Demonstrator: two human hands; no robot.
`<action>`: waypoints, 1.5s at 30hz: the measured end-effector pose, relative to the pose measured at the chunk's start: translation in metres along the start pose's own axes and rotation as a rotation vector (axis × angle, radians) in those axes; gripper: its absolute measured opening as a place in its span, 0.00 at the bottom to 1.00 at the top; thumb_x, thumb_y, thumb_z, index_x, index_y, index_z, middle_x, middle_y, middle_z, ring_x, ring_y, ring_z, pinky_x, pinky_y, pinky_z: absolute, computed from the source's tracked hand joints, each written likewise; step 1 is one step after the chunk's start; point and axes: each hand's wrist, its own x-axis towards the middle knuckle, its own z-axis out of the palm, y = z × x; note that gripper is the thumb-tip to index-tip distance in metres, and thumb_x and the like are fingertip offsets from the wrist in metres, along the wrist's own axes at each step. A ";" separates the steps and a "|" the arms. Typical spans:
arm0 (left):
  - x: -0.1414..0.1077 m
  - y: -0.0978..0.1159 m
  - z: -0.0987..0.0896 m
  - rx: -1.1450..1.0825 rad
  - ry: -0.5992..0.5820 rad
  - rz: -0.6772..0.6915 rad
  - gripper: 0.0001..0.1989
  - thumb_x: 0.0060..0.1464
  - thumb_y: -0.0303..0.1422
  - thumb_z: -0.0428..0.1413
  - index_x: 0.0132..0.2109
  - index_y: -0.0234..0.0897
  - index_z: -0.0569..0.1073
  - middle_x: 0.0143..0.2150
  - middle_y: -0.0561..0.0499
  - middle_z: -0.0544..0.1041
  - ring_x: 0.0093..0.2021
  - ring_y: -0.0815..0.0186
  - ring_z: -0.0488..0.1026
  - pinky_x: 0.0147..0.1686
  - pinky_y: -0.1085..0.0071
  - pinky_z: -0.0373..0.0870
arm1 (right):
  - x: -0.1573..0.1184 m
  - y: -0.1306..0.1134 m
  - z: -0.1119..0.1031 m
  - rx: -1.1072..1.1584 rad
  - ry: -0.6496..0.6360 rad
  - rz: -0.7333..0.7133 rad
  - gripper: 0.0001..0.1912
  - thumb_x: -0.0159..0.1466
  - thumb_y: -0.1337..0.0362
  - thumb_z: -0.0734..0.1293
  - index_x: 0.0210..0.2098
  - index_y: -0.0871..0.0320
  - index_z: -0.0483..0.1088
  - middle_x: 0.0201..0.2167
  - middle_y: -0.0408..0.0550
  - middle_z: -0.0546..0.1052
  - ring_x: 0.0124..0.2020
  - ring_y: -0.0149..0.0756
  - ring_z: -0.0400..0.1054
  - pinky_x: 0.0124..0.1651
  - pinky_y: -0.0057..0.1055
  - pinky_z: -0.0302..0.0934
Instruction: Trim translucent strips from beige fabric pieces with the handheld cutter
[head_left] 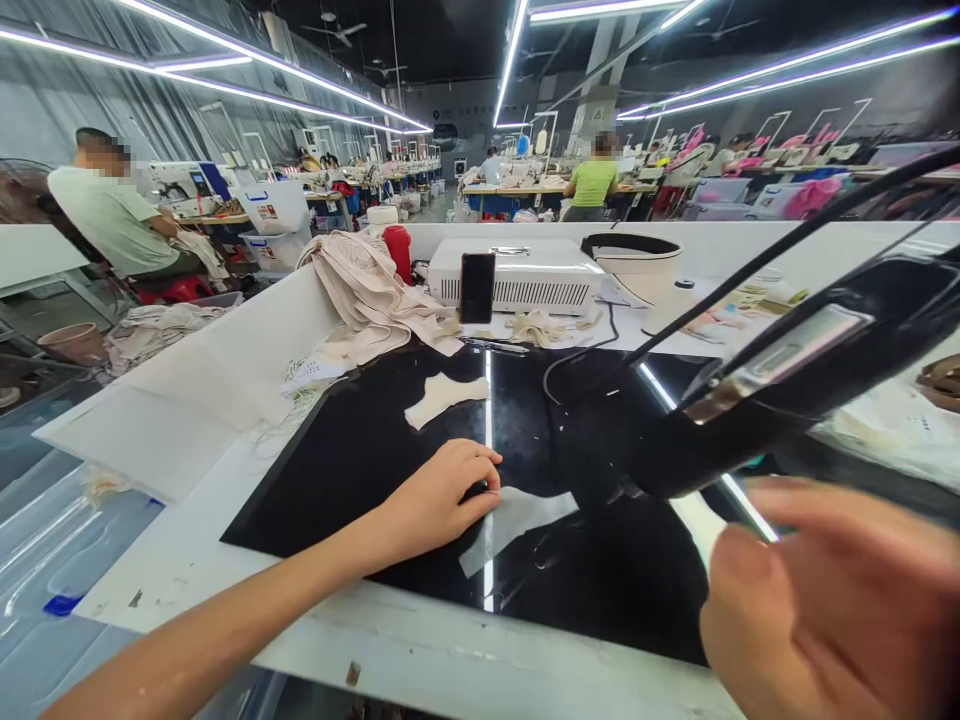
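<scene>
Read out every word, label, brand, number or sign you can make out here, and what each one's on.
No text is readable.
Back wall: lettering, too small.
Stacked plastic bins at left: labels, too small.
White slip by the fabric pile: printed marks, too small.
Clear plastic bag at right: faint marks, too blurred.

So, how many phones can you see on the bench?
1: a smartphone, upright before the white vented box, beyond the left hand. Others may be hidden.
</scene>
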 end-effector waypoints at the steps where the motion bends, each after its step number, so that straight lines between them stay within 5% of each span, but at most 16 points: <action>1: 0.000 0.001 -0.001 -0.025 0.001 -0.007 0.04 0.63 0.28 0.58 0.37 0.39 0.72 0.57 0.49 0.75 0.62 0.60 0.68 0.62 0.64 0.62 | -0.002 0.000 0.002 -0.027 -0.030 -0.017 0.20 0.71 0.55 0.64 0.61 0.49 0.64 0.57 0.55 0.75 0.55 0.49 0.73 0.55 0.50 0.70; 6: -0.002 0.009 -0.011 -0.148 -0.015 -0.091 0.04 0.66 0.34 0.55 0.41 0.40 0.73 0.42 0.54 0.78 0.41 0.66 0.73 0.43 0.70 0.67 | 0.016 0.010 0.025 -0.100 -0.189 -0.064 0.17 0.73 0.62 0.61 0.61 0.50 0.65 0.59 0.53 0.75 0.59 0.46 0.71 0.59 0.48 0.68; 9: -0.005 0.012 -0.015 -0.236 -0.023 -0.120 0.06 0.66 0.36 0.54 0.40 0.40 0.72 0.35 0.57 0.75 0.34 0.69 0.70 0.37 0.72 0.65 | 0.029 0.018 0.037 -0.017 -0.313 0.066 0.16 0.73 0.62 0.60 0.59 0.49 0.65 0.57 0.50 0.76 0.58 0.45 0.71 0.61 0.48 0.66; 16: -0.008 0.000 -0.015 -0.447 -0.009 -0.184 0.09 0.66 0.39 0.54 0.42 0.37 0.71 0.33 0.53 0.79 0.34 0.67 0.74 0.37 0.71 0.67 | 0.035 0.022 0.047 0.150 -0.442 0.304 0.11 0.74 0.54 0.58 0.45 0.52 0.68 0.41 0.46 0.77 0.43 0.39 0.74 0.48 0.39 0.70; 25: -0.008 -0.003 -0.015 -0.661 -0.025 -0.261 0.17 0.64 0.47 0.56 0.43 0.36 0.69 0.34 0.49 0.81 0.36 0.63 0.79 0.44 0.64 0.75 | 0.036 0.019 0.060 0.273 -0.502 0.417 0.14 0.74 0.50 0.57 0.51 0.50 0.65 0.50 0.47 0.76 0.53 0.39 0.72 0.55 0.39 0.66; 33: -0.011 -0.005 -0.023 -0.671 0.011 -0.325 0.13 0.62 0.43 0.57 0.40 0.38 0.67 0.28 0.54 0.78 0.27 0.71 0.71 0.32 0.73 0.69 | 0.038 0.013 0.066 0.286 -0.487 0.438 0.13 0.72 0.51 0.60 0.38 0.52 0.66 0.30 0.40 0.70 0.31 0.34 0.66 0.36 0.30 0.64; 40: -0.013 -0.018 -0.023 -0.615 0.081 -0.342 0.17 0.58 0.42 0.58 0.48 0.37 0.67 0.28 0.57 0.73 0.22 0.70 0.71 0.23 0.76 0.67 | 0.043 0.023 0.080 0.175 -0.400 0.374 0.12 0.70 0.55 0.63 0.34 0.53 0.73 0.26 0.42 0.74 0.28 0.36 0.69 0.31 0.30 0.65; 45: 0.003 -0.030 -0.038 -0.425 0.269 -0.319 0.17 0.60 0.41 0.55 0.52 0.41 0.62 0.31 0.60 0.68 0.21 0.72 0.68 0.20 0.76 0.68 | 0.071 0.033 0.097 0.059 -0.287 0.289 0.12 0.71 0.55 0.62 0.39 0.53 0.76 0.33 0.46 0.80 0.32 0.39 0.73 0.36 0.34 0.68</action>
